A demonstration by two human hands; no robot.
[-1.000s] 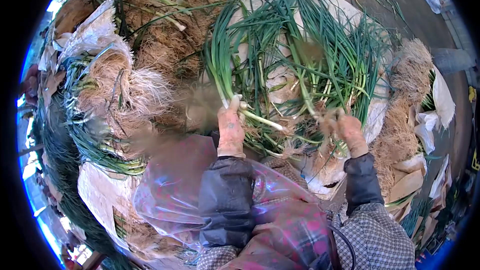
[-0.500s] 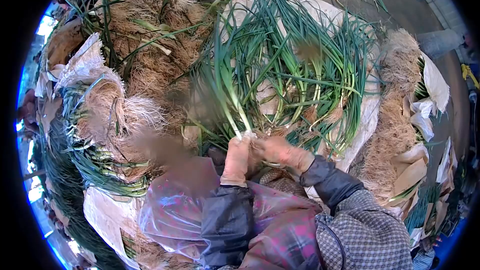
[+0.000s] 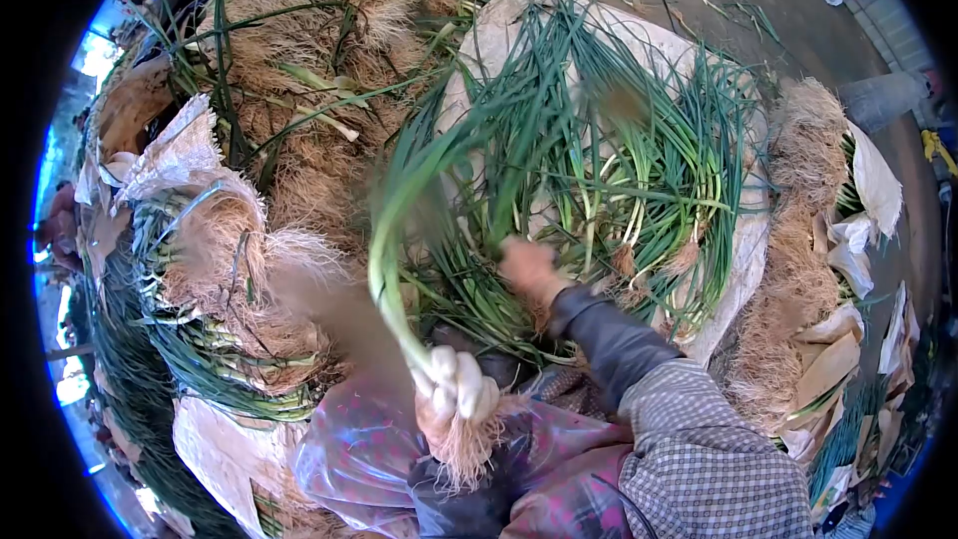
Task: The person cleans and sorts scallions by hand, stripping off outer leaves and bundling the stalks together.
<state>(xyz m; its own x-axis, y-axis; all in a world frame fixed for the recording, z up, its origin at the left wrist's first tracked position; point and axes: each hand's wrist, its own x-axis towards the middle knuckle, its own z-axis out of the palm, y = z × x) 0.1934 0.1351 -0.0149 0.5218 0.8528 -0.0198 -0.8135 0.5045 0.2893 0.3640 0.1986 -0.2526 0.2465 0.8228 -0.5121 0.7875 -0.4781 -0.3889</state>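
Note:
My left hand (image 3: 459, 387), its fingertips covered in white, is closed around a few spring onions (image 3: 387, 274) low in front of my lap. Their pale roots (image 3: 464, 454) hang below the fingers, and the green leaves arch up and away. My right hand (image 3: 529, 269) is stretched forward at the near edge of a loose pile of spring onions (image 3: 589, 170). Its fingers are blurred and partly hidden among the stalks, so their grip is unclear. The pile lies spread on a pale sack sheet (image 3: 639, 28).
Bundled onions with bushy roots (image 3: 215, 240) stand at the left, partly wrapped in white sacking. More root masses (image 3: 329, 20) fill the back left. A row of rooted bundles (image 3: 783, 279) runs along the right. A clear plastic bottle (image 3: 883, 100) lies at the far right.
My hands have come apart. The left has drawn down toward my lap with spring onions, its roots now in view; the right has moved forward to the pile.

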